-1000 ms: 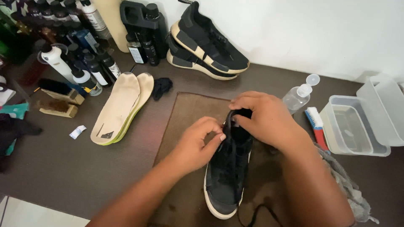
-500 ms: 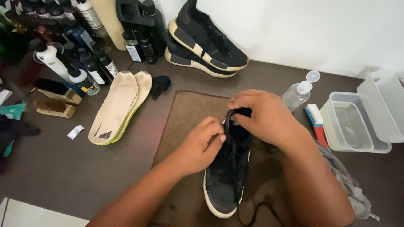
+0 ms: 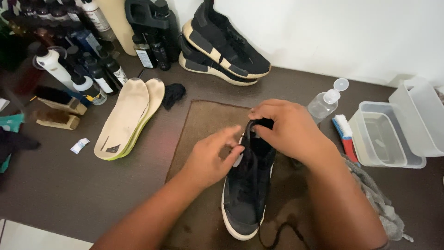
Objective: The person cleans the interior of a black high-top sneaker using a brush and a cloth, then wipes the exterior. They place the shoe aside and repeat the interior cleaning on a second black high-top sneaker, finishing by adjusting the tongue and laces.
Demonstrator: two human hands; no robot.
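Black sneaker (image 3: 247,194) lying on brown mat (image 3: 203,125), tabletop centre. Right hand (image 3: 289,129) gripping heel collar; left hand (image 3: 210,159) pinching lace at tongue. Advisable: steadying heel, pulling lace evenly.

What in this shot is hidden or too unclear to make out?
All in the head view:
- Collar and heel of the black shoe: covered by the right hand.
- What the left hand pinches: its fingertips are blurred.
- Loose black lace: cut off by the bottom edge.
- Bottles at top left: labels too small and blurred.
- Grey cloth: partly behind the right forearm.
- Clear tub: contents unclear through the plastic.
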